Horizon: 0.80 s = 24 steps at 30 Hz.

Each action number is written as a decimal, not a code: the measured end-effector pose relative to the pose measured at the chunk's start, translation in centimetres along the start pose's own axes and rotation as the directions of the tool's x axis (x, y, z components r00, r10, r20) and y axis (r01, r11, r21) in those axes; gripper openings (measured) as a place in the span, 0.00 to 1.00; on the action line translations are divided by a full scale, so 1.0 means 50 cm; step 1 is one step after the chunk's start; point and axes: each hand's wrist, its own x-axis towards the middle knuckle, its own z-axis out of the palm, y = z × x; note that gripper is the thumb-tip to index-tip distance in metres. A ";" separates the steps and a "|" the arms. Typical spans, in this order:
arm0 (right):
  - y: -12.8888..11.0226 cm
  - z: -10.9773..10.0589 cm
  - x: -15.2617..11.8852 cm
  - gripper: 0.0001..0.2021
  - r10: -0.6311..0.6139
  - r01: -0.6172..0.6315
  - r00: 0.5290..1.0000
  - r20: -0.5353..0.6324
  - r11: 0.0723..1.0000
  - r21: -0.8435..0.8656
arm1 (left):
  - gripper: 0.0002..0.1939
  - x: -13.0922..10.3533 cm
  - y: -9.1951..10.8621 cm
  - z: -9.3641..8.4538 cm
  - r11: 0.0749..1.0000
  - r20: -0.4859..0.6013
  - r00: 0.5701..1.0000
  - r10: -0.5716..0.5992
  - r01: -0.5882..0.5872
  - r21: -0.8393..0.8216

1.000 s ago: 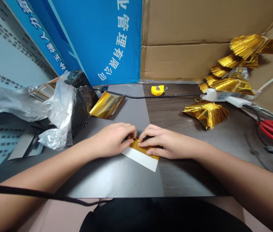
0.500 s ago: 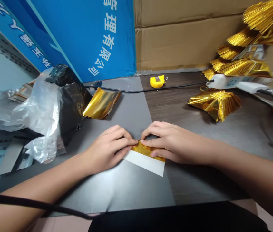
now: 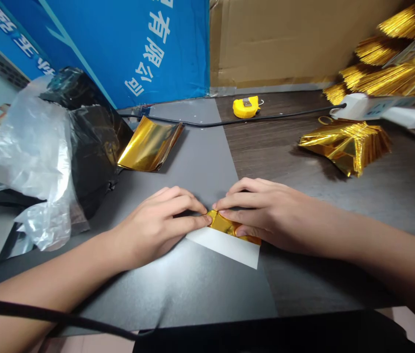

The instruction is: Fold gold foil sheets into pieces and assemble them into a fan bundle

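A sheet of gold foil paper [image 3: 225, 225] lies on the table with its gold part folded to a point at the top and a white strip along its lower edge. My left hand [image 3: 159, 223] has its fingertips pressed together on the left side of the fold. From the right, my right hand [image 3: 262, 211] presses the gold part with its fingers and thumb. The fingertips of both hands nearly meet at the peak. A stack of gold sheets [image 3: 150, 144] lies behind my left hand, and a folded gold bundle [image 3: 347, 144] sits beyond my right hand.
A yellow tape measure [image 3: 246, 107] rests near the back, beside a black cable [image 3: 280, 116]. At the left stand a black bag [image 3: 91, 152] and clear plastic [image 3: 45, 166]. Gold fans [image 3: 394, 81] and a white power strip [image 3: 372, 107] are at the back right.
The view has shifted, with the background higher in it. Both hands remain on the gold paper; my left thumb now lies closer to the peak of the fold.
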 end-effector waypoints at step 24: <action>0.001 0.007 0.004 0.19 -0.111 0.111 0.994 -0.005 0.992 -0.063 | 0.16 -0.008 -0.002 -0.019 0.996 0.088 0.992 0.085 -0.088 0.026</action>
